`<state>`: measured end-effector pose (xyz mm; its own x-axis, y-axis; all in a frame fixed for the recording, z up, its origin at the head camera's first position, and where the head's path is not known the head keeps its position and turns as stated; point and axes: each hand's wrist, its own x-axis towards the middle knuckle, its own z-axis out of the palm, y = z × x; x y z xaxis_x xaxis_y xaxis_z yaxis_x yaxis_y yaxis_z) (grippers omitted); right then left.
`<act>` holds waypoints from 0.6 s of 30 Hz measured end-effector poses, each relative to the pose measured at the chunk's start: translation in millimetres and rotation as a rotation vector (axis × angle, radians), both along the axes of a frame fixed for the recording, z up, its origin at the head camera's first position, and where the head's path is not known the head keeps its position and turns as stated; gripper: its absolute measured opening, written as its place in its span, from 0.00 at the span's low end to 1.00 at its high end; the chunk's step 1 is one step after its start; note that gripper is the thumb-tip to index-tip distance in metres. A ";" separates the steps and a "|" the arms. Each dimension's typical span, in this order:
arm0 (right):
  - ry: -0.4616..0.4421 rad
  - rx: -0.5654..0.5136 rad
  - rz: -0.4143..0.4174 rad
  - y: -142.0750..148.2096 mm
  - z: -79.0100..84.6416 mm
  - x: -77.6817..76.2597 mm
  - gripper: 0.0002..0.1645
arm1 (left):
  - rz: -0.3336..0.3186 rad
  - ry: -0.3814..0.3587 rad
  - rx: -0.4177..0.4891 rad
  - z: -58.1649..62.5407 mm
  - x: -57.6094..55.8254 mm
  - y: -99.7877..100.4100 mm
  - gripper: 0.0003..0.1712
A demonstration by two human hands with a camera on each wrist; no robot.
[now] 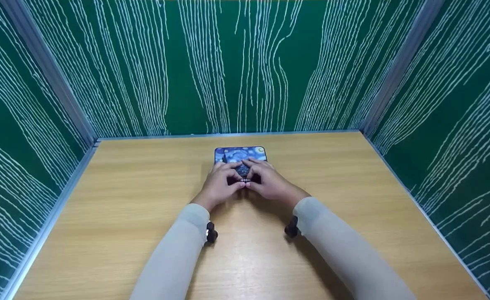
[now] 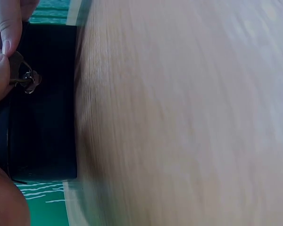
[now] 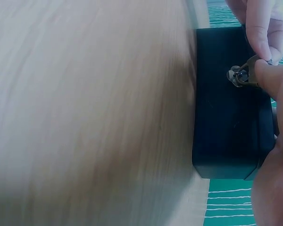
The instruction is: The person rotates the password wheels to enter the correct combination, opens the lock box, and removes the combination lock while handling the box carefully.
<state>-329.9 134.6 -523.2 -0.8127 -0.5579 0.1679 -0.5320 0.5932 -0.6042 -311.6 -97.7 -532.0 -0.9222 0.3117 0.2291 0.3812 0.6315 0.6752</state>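
Observation:
A small box (image 1: 240,153) with a blue swirling night-sky picture on its lid sits at the far middle of the table. Its dark front wall (image 2: 47,132) carries a metal latch (image 3: 237,75), seen in both wrist views. My left hand (image 1: 220,184) is at the near left of the box, thumb and index fingertip pinching at the latch tab. From the right, my right hand (image 1: 269,182) meets it there, its thumb pressed to the tab. Other fingers of both hands lie over the lid, and the hands cover its near part.
A wooden table (image 1: 245,254) spreads around the box. Green panels (image 1: 245,66) with white wavy lines rise behind it and at both sides, joined by grey frame posts (image 1: 388,79). Dark wrist cameras (image 1: 211,232) hang below the light sleeves (image 1: 174,250).

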 end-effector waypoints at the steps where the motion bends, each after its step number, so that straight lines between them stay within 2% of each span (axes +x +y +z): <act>1: -0.002 0.001 -0.003 0.2 -0.4 -0.2 0.04 | 0.001 -0.007 -0.003 -0.2 0.0 -0.2 0.07; 7: -0.006 0.005 -0.008 0.8 -1.4 -0.6 0.04 | 0.016 -0.041 -0.011 -1.5 -0.6 -0.4 0.06; 18: -0.018 -0.005 -0.011 -0.1 0.1 0.5 0.04 | 0.011 -0.023 -0.014 -0.7 0.0 -0.1 0.07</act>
